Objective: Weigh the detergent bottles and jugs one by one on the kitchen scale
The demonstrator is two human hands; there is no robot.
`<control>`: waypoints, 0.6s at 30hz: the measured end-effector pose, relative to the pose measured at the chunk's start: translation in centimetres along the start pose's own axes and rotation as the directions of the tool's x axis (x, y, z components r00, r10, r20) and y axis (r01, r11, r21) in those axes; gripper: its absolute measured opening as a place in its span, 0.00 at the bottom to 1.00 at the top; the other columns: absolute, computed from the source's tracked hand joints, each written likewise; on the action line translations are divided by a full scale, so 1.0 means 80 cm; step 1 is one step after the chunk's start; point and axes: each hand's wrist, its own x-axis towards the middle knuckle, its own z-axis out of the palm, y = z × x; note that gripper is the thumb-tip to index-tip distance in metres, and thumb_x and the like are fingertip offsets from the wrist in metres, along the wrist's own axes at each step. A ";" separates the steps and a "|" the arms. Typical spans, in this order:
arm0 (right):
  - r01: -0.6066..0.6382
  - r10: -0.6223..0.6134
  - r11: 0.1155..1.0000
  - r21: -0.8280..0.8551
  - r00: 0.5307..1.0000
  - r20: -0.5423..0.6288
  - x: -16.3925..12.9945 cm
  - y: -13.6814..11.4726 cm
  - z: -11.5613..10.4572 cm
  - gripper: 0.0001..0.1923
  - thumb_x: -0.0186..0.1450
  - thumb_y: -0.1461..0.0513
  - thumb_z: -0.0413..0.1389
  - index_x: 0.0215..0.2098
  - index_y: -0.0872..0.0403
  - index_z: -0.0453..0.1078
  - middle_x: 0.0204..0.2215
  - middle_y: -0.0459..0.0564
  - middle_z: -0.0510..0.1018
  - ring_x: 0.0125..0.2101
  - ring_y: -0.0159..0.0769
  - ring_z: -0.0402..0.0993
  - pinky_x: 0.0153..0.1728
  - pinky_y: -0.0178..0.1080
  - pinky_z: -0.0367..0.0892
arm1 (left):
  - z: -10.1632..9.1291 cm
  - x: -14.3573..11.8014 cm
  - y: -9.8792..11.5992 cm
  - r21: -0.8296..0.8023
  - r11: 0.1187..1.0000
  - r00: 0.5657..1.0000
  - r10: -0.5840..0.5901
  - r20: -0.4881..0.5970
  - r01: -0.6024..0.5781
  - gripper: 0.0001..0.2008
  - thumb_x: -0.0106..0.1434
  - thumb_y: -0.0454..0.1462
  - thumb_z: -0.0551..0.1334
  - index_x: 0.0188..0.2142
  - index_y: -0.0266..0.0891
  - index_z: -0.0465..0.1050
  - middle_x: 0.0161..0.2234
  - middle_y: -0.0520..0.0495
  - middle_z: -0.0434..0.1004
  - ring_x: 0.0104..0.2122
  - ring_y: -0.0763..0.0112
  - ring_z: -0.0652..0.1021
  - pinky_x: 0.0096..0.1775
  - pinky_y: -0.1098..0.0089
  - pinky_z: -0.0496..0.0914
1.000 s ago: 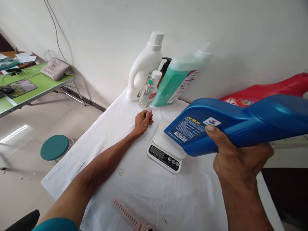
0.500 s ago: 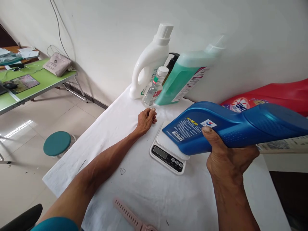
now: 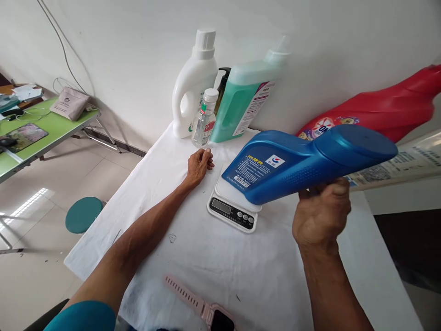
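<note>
- The blue jug [image 3: 303, 161] is in the air, tipped almost flat, its base end hanging over the platform of the kitchen scale [image 3: 233, 207]; I cannot tell whether it touches the platform.
- The right hand [image 3: 322, 216] is closed around the jug's underside near its middle and carries its weight.
- By my reading the jug is lifted and brought to the scale but not yet stood on it (the display is too small to read), so setting it upright and letting go are what is left.
- The left hand [image 3: 199, 164] rests loosely curled on the white tablecloth [image 3: 193, 257], holding nothing, just in front of the small clear bottle [image 3: 204, 118].
- Against the wall stand a white jug [image 3: 191, 89], a green bottle [image 3: 241, 101] and, leaning, a red bottle [image 3: 375, 108].
- A pink watch [image 3: 203, 308] lies at the near edge.
</note>
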 end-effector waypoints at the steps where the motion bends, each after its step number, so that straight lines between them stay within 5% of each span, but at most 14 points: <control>1: -0.045 0.045 0.999 -0.006 0.997 -0.069 -0.007 0.006 -0.007 0.28 0.58 0.38 0.60 0.39 0.51 0.68 0.37 0.49 0.77 0.43 0.42 0.77 0.45 0.46 0.73 | 0.000 0.000 0.000 0.009 1.000 1.000 0.004 0.003 -0.004 0.22 0.71 0.52 0.62 0.29 0.38 0.71 0.24 0.51 0.71 0.22 0.75 0.76 0.28 0.72 0.71; 6: -0.282 0.273 0.956 -0.078 0.955 -0.116 -0.050 0.048 -0.038 0.19 0.66 0.46 0.58 0.32 0.52 0.67 0.26 0.45 0.73 0.24 0.34 0.70 0.25 0.38 0.65 | -0.001 -0.001 0.000 0.058 0.998 0.999 0.033 0.037 -0.035 0.20 0.70 0.50 0.63 0.30 0.38 0.71 0.26 0.52 0.73 0.23 0.76 0.76 0.29 0.73 0.71; 18: -0.276 0.276 0.948 -0.160 0.961 -0.022 -0.059 0.072 -0.054 0.22 0.71 0.43 0.55 0.34 0.53 0.71 0.25 0.45 0.74 0.22 0.33 0.71 0.22 0.36 0.65 | 0.001 -0.007 0.012 0.080 0.996 0.998 0.036 0.051 -0.040 0.13 0.67 0.42 0.65 0.29 0.37 0.71 0.24 0.53 0.71 0.23 0.76 0.75 0.27 0.73 0.70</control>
